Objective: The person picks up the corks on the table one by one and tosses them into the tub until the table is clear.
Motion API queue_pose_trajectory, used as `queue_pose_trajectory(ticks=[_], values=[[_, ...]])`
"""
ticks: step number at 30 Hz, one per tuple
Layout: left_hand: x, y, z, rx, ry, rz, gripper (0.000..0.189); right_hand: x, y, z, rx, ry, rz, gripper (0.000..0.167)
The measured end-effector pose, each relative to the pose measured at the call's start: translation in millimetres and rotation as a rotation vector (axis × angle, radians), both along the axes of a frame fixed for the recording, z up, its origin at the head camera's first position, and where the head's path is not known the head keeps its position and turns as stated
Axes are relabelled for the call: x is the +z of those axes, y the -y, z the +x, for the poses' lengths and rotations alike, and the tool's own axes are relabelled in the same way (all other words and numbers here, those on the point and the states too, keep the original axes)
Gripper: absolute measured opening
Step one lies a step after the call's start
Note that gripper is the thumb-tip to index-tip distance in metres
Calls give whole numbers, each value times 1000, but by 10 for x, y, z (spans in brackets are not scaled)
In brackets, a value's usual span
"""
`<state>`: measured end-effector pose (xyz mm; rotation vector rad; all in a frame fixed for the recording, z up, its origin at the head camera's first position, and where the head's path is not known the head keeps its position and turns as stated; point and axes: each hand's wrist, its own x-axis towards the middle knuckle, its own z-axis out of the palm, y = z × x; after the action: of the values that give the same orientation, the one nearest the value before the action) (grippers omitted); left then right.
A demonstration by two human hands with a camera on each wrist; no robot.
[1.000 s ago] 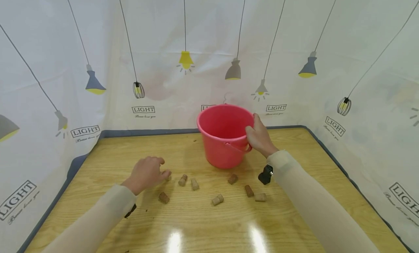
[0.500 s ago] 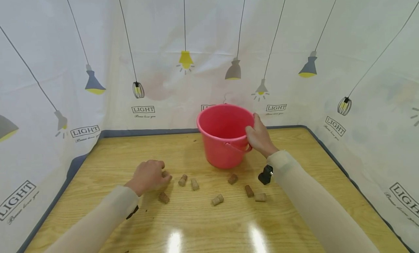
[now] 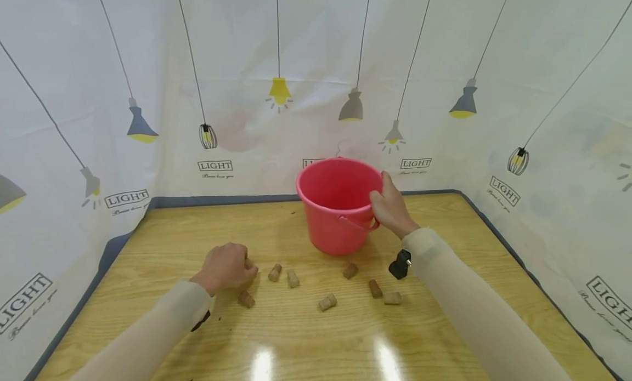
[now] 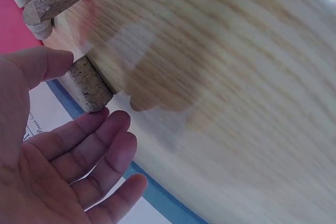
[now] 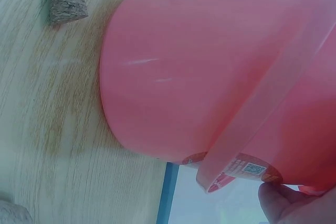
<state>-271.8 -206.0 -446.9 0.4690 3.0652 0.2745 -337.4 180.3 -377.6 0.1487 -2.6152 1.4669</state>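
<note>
My left hand point(image 3: 227, 267) reaches down at the left of the table. In the left wrist view its thumb and fingertips pinch a cork point(image 4: 90, 85) by its two ends, close over the wood. From the head view most of this cork is hidden behind the hand. My right hand point(image 3: 391, 207) grips the right side of the pink bucket point(image 3: 332, 231) at the rim, thumb at the edge. The bucket stands upright, its handle point(image 5: 262, 103) hanging down along the side. Nearest to the left hand lie a brown cork point(image 3: 246, 299) and another cork point(image 3: 275, 272).
Several more corks lie scattered in front of the bucket, among them a pale cork point(image 3: 293, 279), a cork point(image 3: 327, 302) nearer me and a reddish cork point(image 3: 375, 288). A white curtain point(image 3: 237, 96) printed with lamps surrounds the wooden table point(image 3: 316, 342) at the back and sides.
My left hand has come down slightly and its thumb and fingers have closed on the cork. The right hand and the bucket have stayed in place.
</note>
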Motion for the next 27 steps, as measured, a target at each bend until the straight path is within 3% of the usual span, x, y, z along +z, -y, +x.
queue_pose_trajectory(ticks=[19,27], values=[[23,14,13,-1,-30,25,37,8,-7,11,5,2,-2,72],[102,-16,4,2,-33,63,28,11,-4,17,6,-2,-8,72]])
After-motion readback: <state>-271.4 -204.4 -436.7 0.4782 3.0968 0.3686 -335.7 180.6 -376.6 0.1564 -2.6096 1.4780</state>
